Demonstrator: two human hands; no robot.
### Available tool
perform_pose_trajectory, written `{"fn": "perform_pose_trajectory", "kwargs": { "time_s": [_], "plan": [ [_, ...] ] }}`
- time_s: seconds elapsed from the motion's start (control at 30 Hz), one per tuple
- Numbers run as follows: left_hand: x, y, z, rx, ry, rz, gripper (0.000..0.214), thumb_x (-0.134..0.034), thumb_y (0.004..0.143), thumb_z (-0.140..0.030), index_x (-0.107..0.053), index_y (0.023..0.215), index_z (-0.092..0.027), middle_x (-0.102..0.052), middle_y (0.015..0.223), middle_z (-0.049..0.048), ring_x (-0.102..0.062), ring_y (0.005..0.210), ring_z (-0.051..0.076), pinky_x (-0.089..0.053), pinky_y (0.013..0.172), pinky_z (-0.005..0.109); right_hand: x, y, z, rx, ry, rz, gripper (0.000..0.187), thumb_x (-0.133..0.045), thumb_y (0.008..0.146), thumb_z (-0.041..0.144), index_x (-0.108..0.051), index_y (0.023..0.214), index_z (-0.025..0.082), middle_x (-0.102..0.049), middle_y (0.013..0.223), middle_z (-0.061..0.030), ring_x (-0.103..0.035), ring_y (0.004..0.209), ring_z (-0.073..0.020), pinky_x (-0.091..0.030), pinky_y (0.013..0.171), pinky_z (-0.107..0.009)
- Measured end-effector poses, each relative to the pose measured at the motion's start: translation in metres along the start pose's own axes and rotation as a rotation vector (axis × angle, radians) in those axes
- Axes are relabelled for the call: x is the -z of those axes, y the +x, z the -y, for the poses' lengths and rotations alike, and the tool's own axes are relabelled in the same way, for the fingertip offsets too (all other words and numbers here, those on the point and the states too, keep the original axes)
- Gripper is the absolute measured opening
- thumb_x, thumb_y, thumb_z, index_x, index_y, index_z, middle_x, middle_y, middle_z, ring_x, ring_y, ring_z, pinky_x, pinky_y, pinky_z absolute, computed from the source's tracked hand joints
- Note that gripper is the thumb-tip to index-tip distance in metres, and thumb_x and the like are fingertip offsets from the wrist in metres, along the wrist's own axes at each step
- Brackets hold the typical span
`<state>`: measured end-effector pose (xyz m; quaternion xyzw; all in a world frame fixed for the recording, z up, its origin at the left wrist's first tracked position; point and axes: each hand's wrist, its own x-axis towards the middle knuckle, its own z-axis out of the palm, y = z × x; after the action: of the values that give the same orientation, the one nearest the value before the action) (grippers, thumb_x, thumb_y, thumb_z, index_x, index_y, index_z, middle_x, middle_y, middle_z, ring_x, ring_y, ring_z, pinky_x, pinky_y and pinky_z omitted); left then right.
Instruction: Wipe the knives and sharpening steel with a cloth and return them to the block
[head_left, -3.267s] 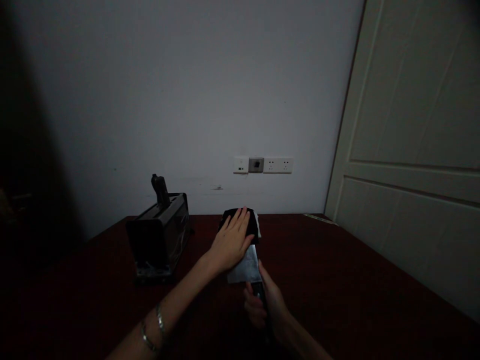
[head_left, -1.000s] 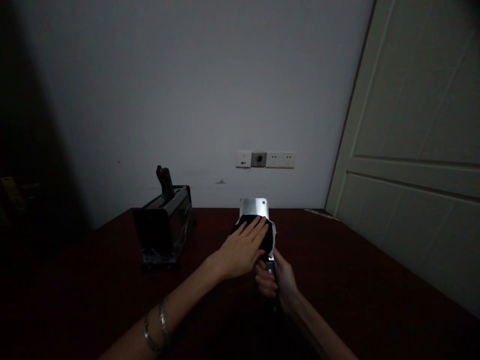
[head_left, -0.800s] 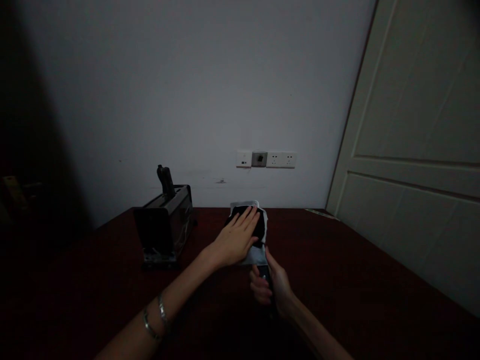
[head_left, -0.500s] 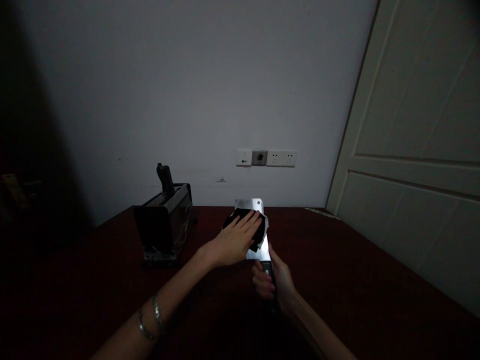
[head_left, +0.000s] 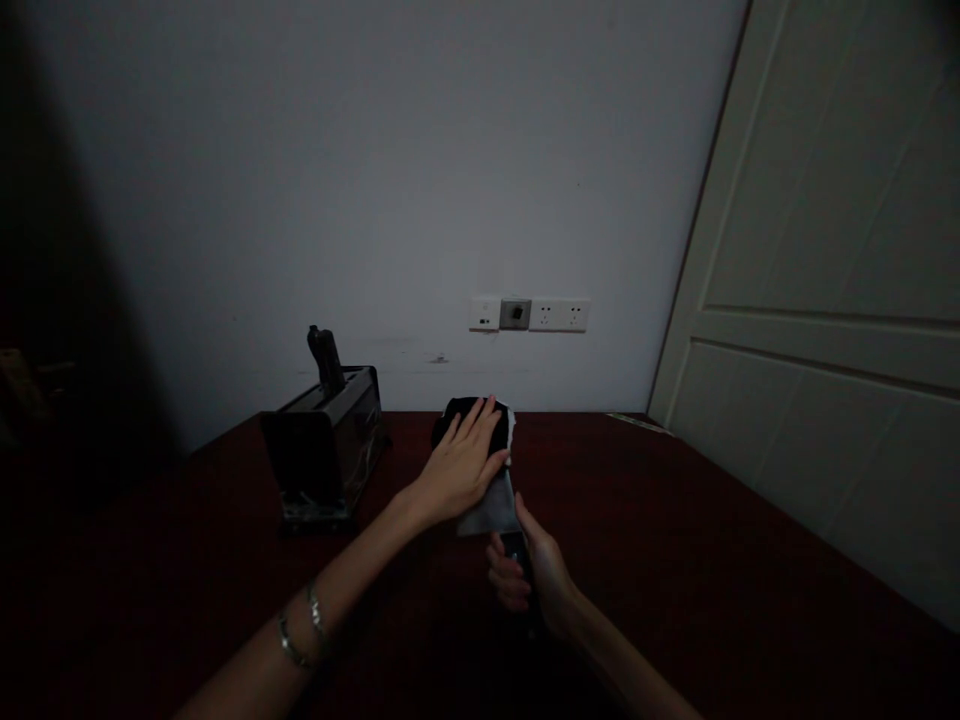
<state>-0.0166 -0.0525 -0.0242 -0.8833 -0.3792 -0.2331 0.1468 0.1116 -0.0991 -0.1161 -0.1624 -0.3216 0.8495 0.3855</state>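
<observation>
In the head view my right hand (head_left: 536, 560) is closed around the dark handle of a cleaver (head_left: 489, 508), its wide metal blade pointing away from me. Over the far part of the blade lies a black cloth (head_left: 456, 408) with a white edge. My left hand (head_left: 465, 465) rests flat on this cloth, fingers stretched out and apart, pressing it against the blade. The blade's far end is hidden under cloth and hand.
To the left on the dark red table (head_left: 637, 530) stands a black and silver knife block (head_left: 322, 450) with dark handles sticking up. Behind is a wall with sockets (head_left: 559, 315). A pale panelled door (head_left: 810, 420) borders the right side.
My left hand has slid the cloth up and left, toward the blade's far end. The cleaver has shifted slightly left and down with my right hand, and its blade looks duller.
</observation>
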Motion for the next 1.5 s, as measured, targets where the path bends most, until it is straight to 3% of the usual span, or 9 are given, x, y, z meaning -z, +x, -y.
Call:
{"fn": "perform_pose_trajectory", "kwargs": {
  "time_s": [0.2,0.43,0.57,0.8,1.1,1.37,1.5],
  "plan": [
    [0.001,0.003,0.013,-0.078,0.084,-0.027,0.052,-0.025,0.093,-0.035,-0.015,0.14,-0.015,-0.008,0.149,0.0067,0.0,0.136,0.018,-0.015,0.109,0.041,-0.001,-0.001,0.004,-0.002,0.004,0.012,0.065,-0.024,0.08,0.069,-0.046,0.05,0.016,-0.034,0.034,0.0063,-0.02,0.024,-0.0035,-0.017,0.024,-0.016],
    [0.008,-0.007,0.003,-0.332,-0.053,0.236,0.048,-0.019,0.094,-0.039,-0.018,0.14,-0.024,-0.014,0.148,-0.0015,-0.006,0.136,0.012,-0.014,0.11,0.037,0.006,-0.003,0.017,0.131,0.118,0.001,0.062,-0.028,0.083,0.063,-0.05,0.053,0.014,-0.031,0.036,0.0074,-0.015,0.028,-0.0023,-0.016,0.026,-0.015],
    [0.006,-0.007,0.002,-0.298,-0.098,0.223,0.046,-0.016,0.094,-0.037,-0.021,0.139,-0.026,-0.016,0.147,-0.0035,-0.008,0.135,0.011,-0.016,0.11,0.036,0.006,-0.004,0.017,0.135,0.117,-0.009,0.061,-0.029,0.082,0.063,-0.051,0.054,0.014,-0.029,0.037,0.0077,-0.015,0.028,-0.0026,-0.016,0.026,-0.015],
    [0.001,0.002,0.015,-0.195,0.018,0.124,0.051,-0.024,0.093,-0.034,-0.014,0.141,-0.02,-0.008,0.148,0.0022,-0.004,0.136,0.016,-0.015,0.109,0.038,0.003,0.0,0.012,0.061,0.113,0.074,0.063,-0.027,0.082,0.064,-0.051,0.051,0.014,-0.03,0.036,0.0069,-0.015,0.027,-0.0032,-0.018,0.025,-0.015],
    [0.009,-0.005,0.016,-0.427,-0.03,0.268,0.049,-0.033,0.092,-0.026,-0.019,0.139,-0.025,-0.014,0.148,-0.0008,-0.005,0.136,0.013,-0.013,0.109,0.037,0.009,-0.005,0.019,0.163,0.157,0.043,0.063,-0.026,0.084,0.06,-0.052,0.053,0.013,-0.028,0.038,0.0075,-0.012,0.029,-0.0022,-0.018,0.025,-0.014],
    [0.002,0.002,0.019,-0.213,0.092,0.139,0.054,-0.029,0.092,-0.033,-0.013,0.141,-0.016,-0.005,0.149,0.0058,0.0,0.136,0.018,-0.013,0.11,0.037,0.003,-0.001,0.013,0.049,0.124,0.053,0.065,-0.021,0.085,0.062,-0.05,0.052,0.014,-0.03,0.037,0.0066,-0.014,0.028,-0.003,-0.02,0.025,-0.015],
    [0.002,-0.001,0.024,-0.24,0.109,0.142,0.053,-0.027,0.093,-0.032,-0.013,0.141,-0.016,-0.004,0.149,0.0055,0.001,0.136,0.019,-0.013,0.11,0.037,0.002,-0.004,0.016,0.112,0.15,0.052,0.062,-0.024,0.085,0.06,-0.051,0.053,0.013,-0.03,0.038,0.0067,-0.014,0.029,-0.0023,-0.019,0.025,-0.014]
  ]
}}
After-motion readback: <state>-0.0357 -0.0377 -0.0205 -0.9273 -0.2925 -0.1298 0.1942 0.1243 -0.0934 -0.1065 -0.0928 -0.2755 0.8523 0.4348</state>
